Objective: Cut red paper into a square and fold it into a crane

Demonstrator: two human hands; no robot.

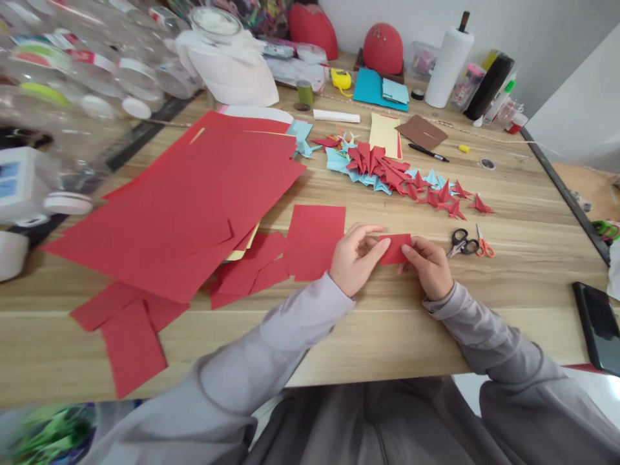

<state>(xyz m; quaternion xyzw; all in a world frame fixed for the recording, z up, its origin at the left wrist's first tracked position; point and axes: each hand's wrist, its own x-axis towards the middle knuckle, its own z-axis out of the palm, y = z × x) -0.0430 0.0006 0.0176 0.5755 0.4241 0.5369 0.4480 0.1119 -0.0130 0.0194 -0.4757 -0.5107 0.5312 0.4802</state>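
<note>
A small red paper piece [394, 249] is held between both hands above the front middle of the table. My left hand [356, 257] pinches its left edge with the thumb on top. On its right edge, my right hand [429, 263] grips with thumb and fingers. Just left of my left hand lies a red paper rectangle [314, 240]. Black-handled scissors [464, 241] and orange-handled scissors [484, 245] rest to the right of my right hand. Beyond the hands, folded red paper shapes [371, 160] lie among light blue ones [346, 165].
Large red sheets [194, 200] cover the table's left part, with red offcuts [133, 339] in front. Plastic bottles [97, 71] crowd the far left. A phone [598, 323] lies at the right edge. Further back stand a white roll [449, 68] and a yellow tape measure [341, 79].
</note>
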